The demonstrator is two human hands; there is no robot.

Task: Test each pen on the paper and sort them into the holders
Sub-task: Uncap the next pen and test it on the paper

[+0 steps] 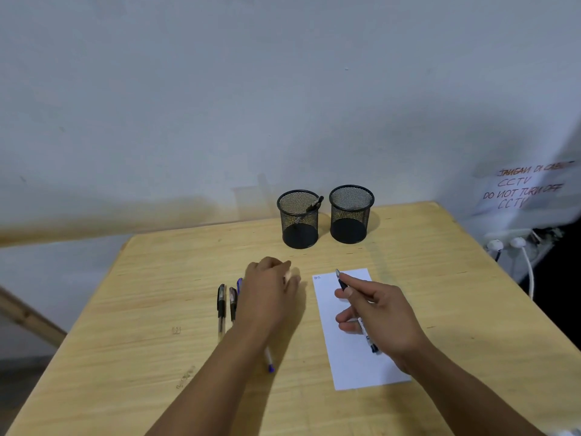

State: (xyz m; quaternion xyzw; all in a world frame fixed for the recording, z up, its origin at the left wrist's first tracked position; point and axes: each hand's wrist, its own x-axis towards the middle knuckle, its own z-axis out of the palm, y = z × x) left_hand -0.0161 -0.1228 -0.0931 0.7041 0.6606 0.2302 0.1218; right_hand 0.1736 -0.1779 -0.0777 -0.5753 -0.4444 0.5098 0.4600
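Right hand: the right hand [375, 313] hovered over the paper with its forearm coming in from the near right corner of the desk [440, 278]. Thumb and fingers pinched a pen, tip pointing toward the far edge.
Held pen: the pen in hand [342, 282] had a dark grip, a clear barrel and a dark end poking out below the palm. Its tip sat just over the top of the sheet; couldn't tell if it actually touched.
Left hand: the left hand [270, 289] lay knuckles up on the desk, fingers loosely curled, not gripping anything as far as I could see. It was right beside the loose pens.
Paper: a white paper strip [349, 357] lay mid-desk, long side running near to far, with a tiny scribble at its far left corner.
Loose pens: two black-grip pens [221, 305] lay side by side left of the left hand, and a blue pen [269, 365] was mostly hidden under the left forearm.
Holders: two black mesh holders stood close together near the far edge. The left holder [299, 225] had one dark pen leaning inside, while the right holder [350, 215] showed only mesh.
Wall: a handwritten CCTV note [523, 188] hung past the far right corner.
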